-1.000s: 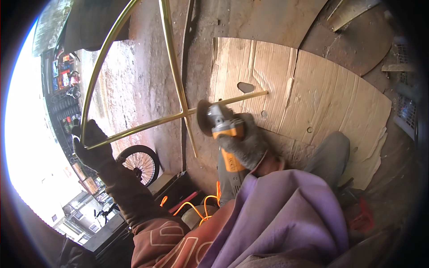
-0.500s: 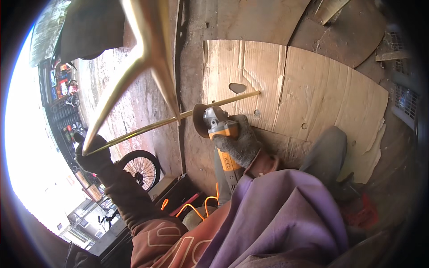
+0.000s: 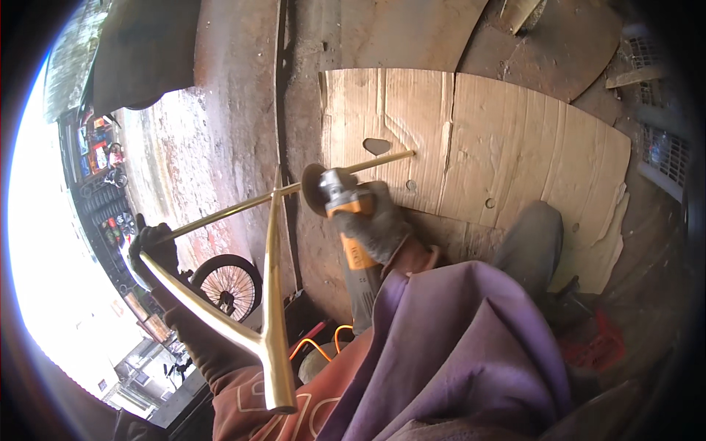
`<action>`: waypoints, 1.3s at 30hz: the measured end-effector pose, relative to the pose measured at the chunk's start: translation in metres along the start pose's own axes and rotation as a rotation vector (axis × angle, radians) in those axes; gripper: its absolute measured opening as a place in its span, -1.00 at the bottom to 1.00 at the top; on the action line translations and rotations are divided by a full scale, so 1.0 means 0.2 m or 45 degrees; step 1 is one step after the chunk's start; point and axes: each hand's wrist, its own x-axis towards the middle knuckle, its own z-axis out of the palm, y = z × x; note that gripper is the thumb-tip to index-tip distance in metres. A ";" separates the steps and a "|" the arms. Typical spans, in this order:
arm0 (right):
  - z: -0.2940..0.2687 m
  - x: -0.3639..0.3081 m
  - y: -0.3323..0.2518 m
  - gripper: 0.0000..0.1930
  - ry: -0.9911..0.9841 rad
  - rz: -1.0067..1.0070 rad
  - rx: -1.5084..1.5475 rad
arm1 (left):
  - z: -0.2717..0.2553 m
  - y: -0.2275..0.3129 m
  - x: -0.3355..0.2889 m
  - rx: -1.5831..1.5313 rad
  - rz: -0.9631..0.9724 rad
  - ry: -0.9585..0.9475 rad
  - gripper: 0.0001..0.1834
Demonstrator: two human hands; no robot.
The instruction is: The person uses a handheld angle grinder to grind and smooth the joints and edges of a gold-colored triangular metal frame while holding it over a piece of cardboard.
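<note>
1. Tubing (image 3: 273,305), gold-coloured and branched, is held in front of the person: a straight bar runs from the left hand to above the cardboard, and a forked branch points back toward the chest. Whether the bar's far end touches anything cannot be told.
2. Disc (image 3: 315,189) of the orange and grey angle grinder (image 3: 358,253) stands at the bar, just right of the joint; contact is unclear. If it caught an edge there, the grinder could kick.
3. Right hand (image 3: 381,228), gloved, has its fingers wrapped around the grinder's body. One hand alone might not check a sudden jerk.
4. Left hand (image 3: 156,246), dark-gloved, curls its fingers around the tubing's corner, one tip sticking up. With no other support evident, the piece could twist under pressure, swinging the branch into the torso.
5. Purple cloth (image 3: 456,345) lies in loose folds below the right wrist; a slack fold could snag if the disc dropped.
6. Cardboard (image 3: 515,147) lies beyond the grinder, near the bent knee (image 3: 535,235); sparks thrown that way could scorch it.
</note>
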 end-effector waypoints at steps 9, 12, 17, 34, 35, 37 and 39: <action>-0.27 0.01 0.03 -0.43 0.241 0.179 0.313 | -0.01 -0.01 -0.03 0.014 -0.019 -0.083 -0.39; 0.02 -0.09 -0.21 -0.47 0.078 0.054 -0.017 | 0.02 0.03 -0.04 0.037 -0.046 -0.158 -0.33; -0.17 0.02 -0.02 -0.69 -0.022 -0.014 0.107 | -0.05 0.06 -0.04 0.039 -0.089 -0.277 -0.40; -0.29 0.00 -0.11 -0.67 0.176 0.326 0.247 | 0.08 0.05 0.04 0.103 0.021 -0.344 -0.45; -0.32 0.03 -0.07 -0.69 0.201 0.313 0.216 | 0.05 0.06 0.02 0.088 0.033 -0.319 -0.44; -0.26 0.04 -0.09 -0.71 0.094 0.152 0.215 | 0.07 0.04 0.08 0.128 0.025 -0.312 -0.43; -0.11 0.03 -0.11 -0.67 0.010 0.025 0.229 | 0.10 0.04 0.14 0.164 0.016 -0.327 -0.41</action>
